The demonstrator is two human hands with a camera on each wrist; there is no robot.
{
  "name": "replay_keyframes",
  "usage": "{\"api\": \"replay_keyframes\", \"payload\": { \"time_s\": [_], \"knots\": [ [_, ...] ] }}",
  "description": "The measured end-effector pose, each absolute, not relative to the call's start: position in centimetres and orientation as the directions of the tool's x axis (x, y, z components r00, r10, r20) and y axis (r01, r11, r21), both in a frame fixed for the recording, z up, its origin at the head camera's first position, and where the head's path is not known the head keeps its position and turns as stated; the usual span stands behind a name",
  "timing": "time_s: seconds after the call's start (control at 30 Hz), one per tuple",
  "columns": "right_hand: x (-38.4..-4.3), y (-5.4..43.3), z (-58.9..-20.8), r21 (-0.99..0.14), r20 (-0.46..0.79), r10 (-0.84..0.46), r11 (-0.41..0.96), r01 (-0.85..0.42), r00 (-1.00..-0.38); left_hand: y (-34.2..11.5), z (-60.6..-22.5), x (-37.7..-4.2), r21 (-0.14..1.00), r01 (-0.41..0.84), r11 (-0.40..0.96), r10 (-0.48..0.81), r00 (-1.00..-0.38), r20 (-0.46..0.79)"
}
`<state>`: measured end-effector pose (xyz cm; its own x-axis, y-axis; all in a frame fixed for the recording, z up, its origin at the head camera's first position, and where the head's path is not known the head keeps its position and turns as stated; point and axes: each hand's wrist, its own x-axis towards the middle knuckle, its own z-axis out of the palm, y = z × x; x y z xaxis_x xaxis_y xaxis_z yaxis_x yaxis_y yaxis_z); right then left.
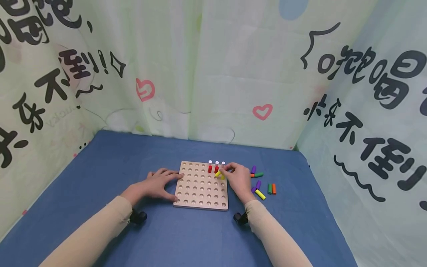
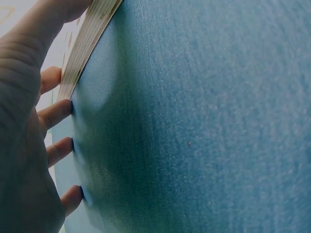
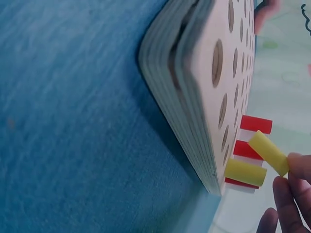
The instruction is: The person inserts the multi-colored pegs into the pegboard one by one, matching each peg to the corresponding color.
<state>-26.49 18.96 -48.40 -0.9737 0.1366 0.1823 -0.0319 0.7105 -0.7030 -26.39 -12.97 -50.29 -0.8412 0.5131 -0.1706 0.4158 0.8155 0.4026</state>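
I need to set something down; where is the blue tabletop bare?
The blue tabletop is bare between the sleeves, before the pegboard; left of the left hand; right of the loose pegs. Crowded: around the right hand.

A pale wooden board (image 1: 197, 198) drilled with rows of round holes lies flat. Three white pegs (image 1: 217, 163) stand upright along its far edge near the right corner, with three red pegs (image 1: 209, 169) in front. One yellow peg (image 3: 245, 172) stands before the rightmost red; a second yellow peg (image 3: 268, 153), pinched at one end, tilts above the board. Purple, green, orange and yellow loose pegs (image 1: 274, 189) lie to the right.
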Motion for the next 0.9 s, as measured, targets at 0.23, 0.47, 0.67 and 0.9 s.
{"api": "replay_keyframes", "payload": {
  "time_s": [0.23,0.47,0.67,0.9],
  "knots": [
    [-26.45,18.63,-48.6,-0.691,0.174,0.117,0.722,-0.036,-0.978,-13.05,-50.53,-26.48,0.396,0.425,0.814,0.519,-0.838,-0.168],
    [-26.53,18.41,-48.91,-0.655,0.168,0.111,0.755,-0.027,-0.979,-13.02,-50.48,-26.42,0.397,0.423,0.814,0.52,-0.837,-0.173],
    [-26.56,18.37,-48.96,-0.641,0.17,0.089,0.766,-0.042,-0.981,-12.92,-50.5,-26.35,0.393,0.422,0.817,0.516,-0.839,-0.174],
    [-26.48,18.01,-48.9,-0.614,0.15,0.04,0.787,-0.061,-0.988,-12.96,-50.46,-26.35,0.396,0.422,0.815,0.517,-0.839,-0.171]
  ]
}}
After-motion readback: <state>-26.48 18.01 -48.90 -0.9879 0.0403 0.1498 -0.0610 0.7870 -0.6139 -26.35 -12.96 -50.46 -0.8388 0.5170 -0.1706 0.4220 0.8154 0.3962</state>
